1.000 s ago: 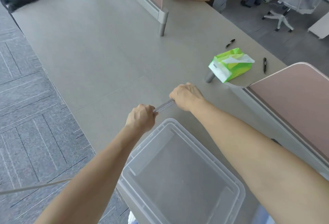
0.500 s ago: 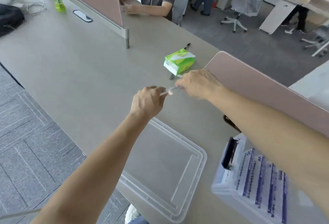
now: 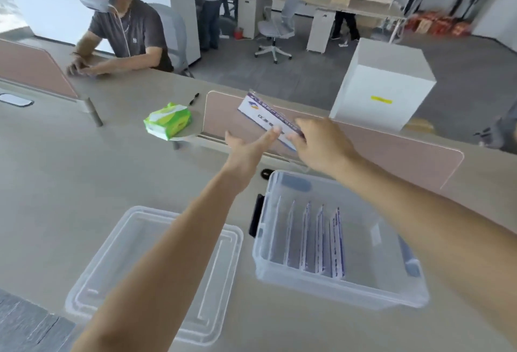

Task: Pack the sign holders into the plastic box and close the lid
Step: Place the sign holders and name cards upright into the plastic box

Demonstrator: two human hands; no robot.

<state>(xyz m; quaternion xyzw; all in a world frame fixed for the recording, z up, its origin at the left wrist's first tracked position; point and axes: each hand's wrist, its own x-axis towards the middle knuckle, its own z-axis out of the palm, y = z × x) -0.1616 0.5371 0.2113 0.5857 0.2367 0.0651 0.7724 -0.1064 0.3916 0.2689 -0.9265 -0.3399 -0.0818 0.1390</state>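
Above the desk and beyond the box, a clear sign holder (image 3: 264,116) with a white and blue card is held tilted. My right hand (image 3: 321,147) grips its right end. My left hand (image 3: 246,150) is open beneath it, one fingertip touching its lower edge. The clear plastic box (image 3: 349,284) stands below my right forearm with several sign holders (image 3: 321,239) upright in a row inside. Its clear lid (image 3: 212,242) lies flat on the desk to the left, partly under my left forearm.
A green tissue pack (image 3: 167,122) and a black pen (image 3: 193,99) lie behind the lid. A pink desk divider (image 3: 391,153) runs behind the box. A person (image 3: 126,35) sits at the far side. A white cabinet (image 3: 383,83) stands beyond the divider.
The view has swung right, bringing the box fully into sight. The sign holder has moved right and up, turning its card face toward me. My left hand has opened from its grip.
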